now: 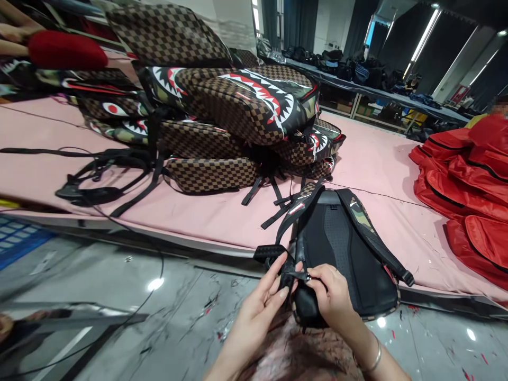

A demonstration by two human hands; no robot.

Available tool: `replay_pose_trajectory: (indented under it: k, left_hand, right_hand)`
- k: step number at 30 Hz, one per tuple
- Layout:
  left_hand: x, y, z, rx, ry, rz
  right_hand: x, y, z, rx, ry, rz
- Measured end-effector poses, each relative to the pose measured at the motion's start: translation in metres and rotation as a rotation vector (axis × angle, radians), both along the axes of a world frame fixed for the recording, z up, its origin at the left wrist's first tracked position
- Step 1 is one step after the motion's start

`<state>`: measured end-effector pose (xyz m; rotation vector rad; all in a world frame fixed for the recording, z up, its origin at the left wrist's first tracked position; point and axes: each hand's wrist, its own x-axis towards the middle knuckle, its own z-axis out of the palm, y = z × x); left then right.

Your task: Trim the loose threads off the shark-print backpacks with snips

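A black backpack (335,248) lies with its padded back panel up, hanging partly over the table's front edge. Its shoulder straps spread out, the right one (367,235) with a camouflage patch. My left hand (264,299) is closed around a black strap (286,272) at the bag's left side, thumb and fingers pinching it. Close beside it, my right hand (331,291) pinches the strap's thin end. A small shiny bit shows at those fingertips; I cannot tell what it is. A bracelet circles my right wrist.
Brown checkered backpacks (238,106) with shark-mouth prints are piled on the pink table (190,211). Red bags (464,180) are stacked at right. Loose black straps (99,180) lie at left. Another person's hand (14,39) is near a red item (67,50). A blue crate (19,238) stands below.
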<state>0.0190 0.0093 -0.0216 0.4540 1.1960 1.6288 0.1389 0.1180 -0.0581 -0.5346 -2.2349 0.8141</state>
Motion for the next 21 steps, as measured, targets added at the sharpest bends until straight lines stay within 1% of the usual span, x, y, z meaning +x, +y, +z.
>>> replay_pose_trajectory:
  k: [4,7,9,11,13,15,17,21]
  left_hand:
    - [-0.001,0.002,-0.003,-0.023,0.037,0.007]
    - [0.0,0.002,-0.005,-0.03,0.071,-0.007]
    - [0.0,0.002,-0.006,-0.019,0.093,-0.022]
    - [0.001,0.002,-0.007,-0.009,0.108,-0.03]
    - [0.0,0.003,-0.008,-0.01,0.115,-0.041]
    - [0.0,0.003,-0.008,-0.017,0.131,-0.052]
    - [-0.001,0.004,-0.009,-0.036,0.166,-0.07]
    - [0.002,0.003,-0.005,-0.129,0.212,-0.112]
  right_hand:
    - [0.001,0.0,-0.003,-0.07,0.014,-0.068]
    - [0.001,-0.001,-0.001,-0.109,-0.003,-0.031]
    - [0.0,0.0,0.001,-0.09,-0.024,0.016]
    - [-0.001,0.0,0.003,-0.063,-0.03,0.03]
    - [-0.002,0.0,0.003,-0.066,-0.019,0.01]
    - [-0.002,0.0,0.004,-0.1,-0.006,-0.019]
    - [-0.002,-0.001,0.006,-0.114,-0.017,-0.018]
    - [-0.001,-0.001,0.013,-0.057,-0.02,-0.003]
